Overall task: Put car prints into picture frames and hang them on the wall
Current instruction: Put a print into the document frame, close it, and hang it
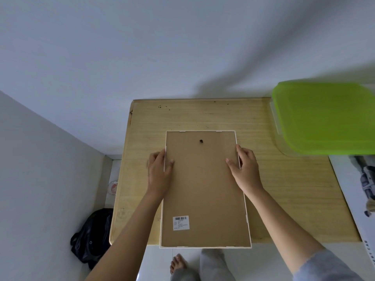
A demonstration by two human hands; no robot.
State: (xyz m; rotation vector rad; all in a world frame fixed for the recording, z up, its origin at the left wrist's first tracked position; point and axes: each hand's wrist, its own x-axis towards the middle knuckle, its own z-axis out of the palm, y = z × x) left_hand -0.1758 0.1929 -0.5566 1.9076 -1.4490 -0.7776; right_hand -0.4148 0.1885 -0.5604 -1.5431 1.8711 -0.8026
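Head view: picture frame [205, 189] gripped between left hand [159, 171] and right hand [246, 169].

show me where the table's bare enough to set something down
Widest bare patch: right of the frame, bordered by the green-lidded box and the car print. Another runs between the frame's far edge and the wall. Left of the frame, only a narrow strip. Crowded: the right edge of the table; left hand and right hand grip the frame's sides.

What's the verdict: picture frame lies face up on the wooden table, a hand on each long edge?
Wrong: head view shows the picture frame face down, its brown back up. Left hand and right hand grip its long edges.
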